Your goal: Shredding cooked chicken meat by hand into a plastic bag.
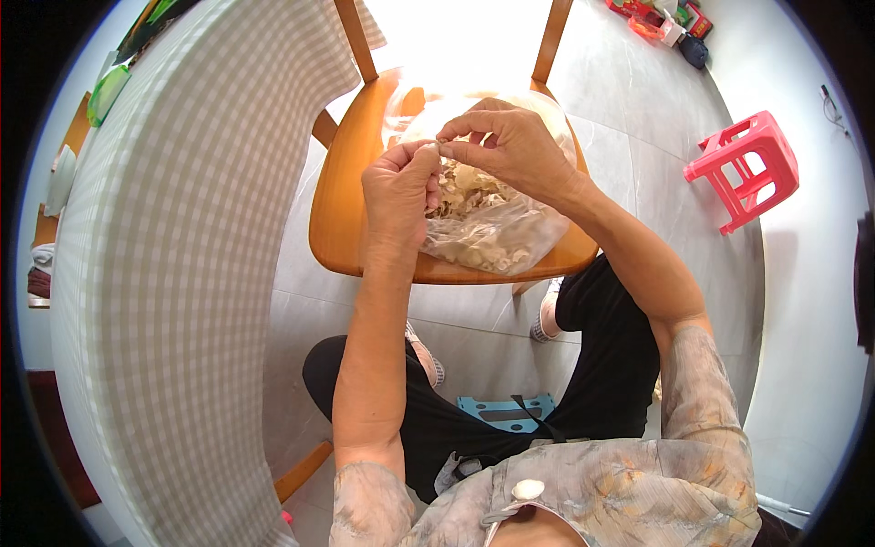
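My left hand point(402, 184) and my right hand point(518, 140) meet fingertip to fingertip above an open clear plastic bag point(472, 236). Between the pinched thumbs and forefingers is a small brownish piece point(441, 142), mostly covered by the fingers and too small to identify. The bag lies on the seat of a wooden chair point(342, 225). Inside it are many pale, dried, flaky pieces point(475, 188), some with brown edges. My hands hide part of the bag, and bright light washes out its far side.
A table with a checked cloth point(184, 205) stands close on my left. To the right, a pink plastic stool point(748, 171) is near the white wall. A blue plastic step stool point(506, 413) sits between my legs. Bags and boxes point(666, 27) lie by the far right wall.
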